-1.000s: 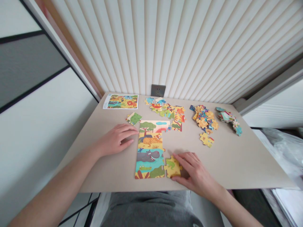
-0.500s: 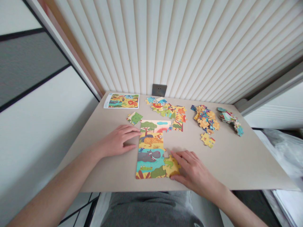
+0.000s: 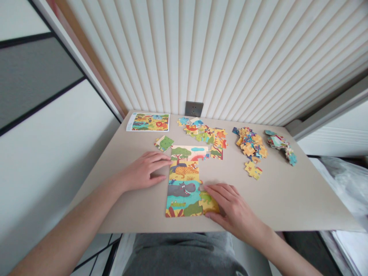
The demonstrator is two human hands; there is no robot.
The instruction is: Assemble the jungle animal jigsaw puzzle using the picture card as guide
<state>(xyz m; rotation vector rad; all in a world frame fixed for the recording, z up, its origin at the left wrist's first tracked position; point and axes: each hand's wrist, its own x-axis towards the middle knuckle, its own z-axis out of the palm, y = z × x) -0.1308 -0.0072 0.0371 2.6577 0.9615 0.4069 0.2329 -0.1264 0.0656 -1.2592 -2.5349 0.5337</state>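
Note:
A partly joined animal puzzle (image 3: 184, 180) lies on the beige table (image 3: 287, 195), a tall strip with a tree, a leopard and a hippo. My left hand (image 3: 145, 170) rests flat against the strip's left edge, fingers stretched out. My right hand (image 3: 230, 207) lies on a yellow-green piece (image 3: 208, 203) at the strip's lower right corner, fingers spread over it and pressing it against the strip. The piece sits flush with the joined part; my fingers cover its right side.
Loose pieces lie in heaps at the back: one (image 3: 207, 136) behind the strip, one (image 3: 251, 145) to the right, a third (image 3: 280, 145) farther right. A single green piece (image 3: 163, 143) and a reference picture (image 3: 148, 122) lie at the back left. A wall socket (image 3: 193, 109) sits behind.
My right hand slid the yellow-green piece leftward until it met the strip's lower right corner. My left hand stayed at the strip's left edge.

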